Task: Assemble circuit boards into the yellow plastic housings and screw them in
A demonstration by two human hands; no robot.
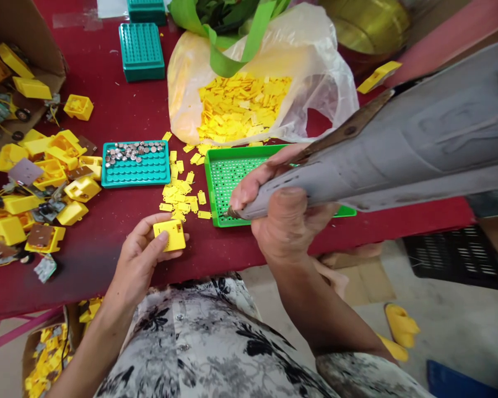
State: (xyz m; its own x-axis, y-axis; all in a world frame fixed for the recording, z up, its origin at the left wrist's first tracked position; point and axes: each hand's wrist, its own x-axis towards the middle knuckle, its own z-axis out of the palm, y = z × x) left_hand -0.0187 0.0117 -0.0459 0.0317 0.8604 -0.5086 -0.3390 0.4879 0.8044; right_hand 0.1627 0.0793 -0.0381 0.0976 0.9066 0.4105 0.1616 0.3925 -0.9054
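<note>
yellow case [170, 235]: small boxy plastic piece, held up just off the near left corner of the green tray [209, 188], a bit above the red desk [120, 110]
left hand [139, 260]: pinching the yellow case, thumb on its face and fingers tucked behind it
right hand [282, 215]: wrapped tight round the front end of a grey tool [398, 155], sitting over the tray's near edge
grey tool: long fat body running off to the right of the tray, pointy tip down by the tray's near left corner; can't tell if it touches anything
green tray: shallow, perforated floor, mostly bare where it shows
yellow tabs [182, 190]: loose scatter on the desk right against the tray's left side
plastic bag [315, 72]: just behind the tray, lying open with a big heap of the same tabs inside
teal tray [135, 171]: left of the green tray past the tabs, little metal discs [133, 152] across its far rows
teal block [141, 51]: well behind and left of the green tray
yellow pile [45, 182]: cases and circuit bits heaped far left of the tray
</note>
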